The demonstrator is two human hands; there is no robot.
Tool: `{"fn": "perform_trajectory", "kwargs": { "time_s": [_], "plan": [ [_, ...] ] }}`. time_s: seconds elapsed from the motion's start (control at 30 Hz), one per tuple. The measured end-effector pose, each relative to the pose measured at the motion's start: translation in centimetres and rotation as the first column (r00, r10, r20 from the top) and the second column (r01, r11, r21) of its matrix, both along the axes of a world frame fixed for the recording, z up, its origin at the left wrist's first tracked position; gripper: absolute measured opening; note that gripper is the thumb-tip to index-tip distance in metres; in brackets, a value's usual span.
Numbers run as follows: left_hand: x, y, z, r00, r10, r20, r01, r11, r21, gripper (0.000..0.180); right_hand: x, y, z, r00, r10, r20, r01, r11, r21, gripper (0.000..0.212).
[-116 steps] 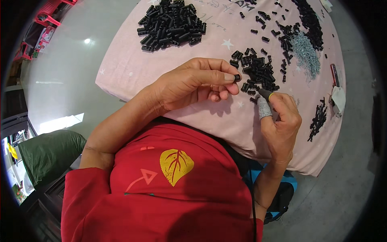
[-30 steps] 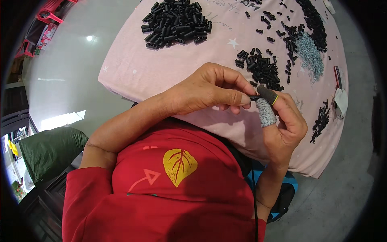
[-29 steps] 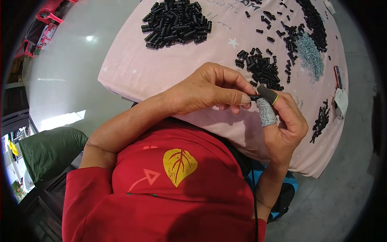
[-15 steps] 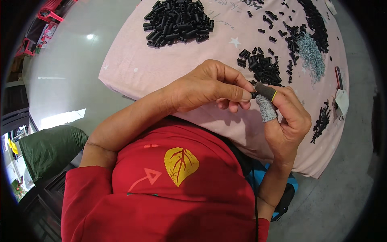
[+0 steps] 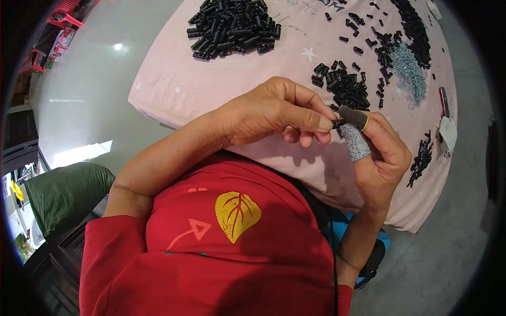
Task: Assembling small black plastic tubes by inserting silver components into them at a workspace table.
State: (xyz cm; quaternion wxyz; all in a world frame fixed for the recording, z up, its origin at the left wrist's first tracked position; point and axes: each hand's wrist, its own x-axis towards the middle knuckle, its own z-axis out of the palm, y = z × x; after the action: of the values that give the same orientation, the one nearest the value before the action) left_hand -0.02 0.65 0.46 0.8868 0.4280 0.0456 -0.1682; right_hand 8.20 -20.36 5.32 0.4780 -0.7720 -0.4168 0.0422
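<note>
Between my two hands is a small black plastic part, mostly covered by fingertips. My left hand pinches its near end between thumb and index finger, the other fingers curled below. My right hand closes on the other end with thumb and index finger; a dark finger cot with a yellow edge covers the index finger and a grey knit one the thumb. Just beyond them lies a pile of short black cylindrical parts. Both hands are above the near edge of the pink cloth.
A larger heap of black cylinders sits at the far left of the cloth. Rightward are small silvery springs or screws, a long dark heap, thin black pieces, a red-handled tool and a white scrap.
Both hands have shifted very slightly to the right, still pinching the small part. The right thumb and index finger have moved a little away from the left fingertips.
</note>
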Motion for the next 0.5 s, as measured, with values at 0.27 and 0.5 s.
{"fn": "perform_trajectory", "kwargs": {
  "time_s": [0.27, 0.5],
  "plan": [
    [-0.1, -0.3, -0.1, 0.999, 0.03, 0.041, -0.032, 0.998, 0.055, 0.019, 0.1, -0.2, 0.5, 0.992, 0.012, 0.123, -0.005, 0.999, -0.05, 0.023],
    [-0.1, -0.3, -0.2, 0.998, 0.028, 0.064, -0.034, 0.994, 0.102, 0.017, 0.5, -0.1, 1.4, 0.964, 0.12, 0.236, -0.088, 0.986, -0.141, 0.025]
  ]
}}
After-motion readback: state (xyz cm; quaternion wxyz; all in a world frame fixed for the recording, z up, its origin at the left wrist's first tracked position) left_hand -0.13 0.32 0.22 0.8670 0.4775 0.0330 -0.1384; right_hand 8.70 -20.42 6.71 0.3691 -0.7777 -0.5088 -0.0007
